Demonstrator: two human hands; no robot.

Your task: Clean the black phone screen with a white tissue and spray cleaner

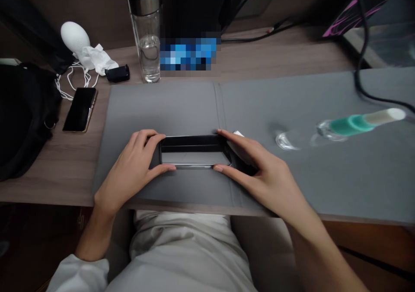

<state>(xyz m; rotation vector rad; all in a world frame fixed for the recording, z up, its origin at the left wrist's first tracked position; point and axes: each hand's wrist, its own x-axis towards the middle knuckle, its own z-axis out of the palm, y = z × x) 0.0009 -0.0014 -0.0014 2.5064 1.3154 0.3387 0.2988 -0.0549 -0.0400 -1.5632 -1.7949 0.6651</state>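
A black smartphone (194,151) sits lengthwise on the grey desk mat (162,108) at lower centre of the frame, its long axis running left to right. The left grip (128,166) and right grip (256,168) clasp its opposite short ends, each equally near.

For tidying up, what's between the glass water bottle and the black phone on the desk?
In the head view, a small black case lies between the glass water bottle and the black phone.

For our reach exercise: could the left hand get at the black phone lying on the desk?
Likely yes: nothing stands between the left hand and the black phone, though it must first release the other phone it holds.
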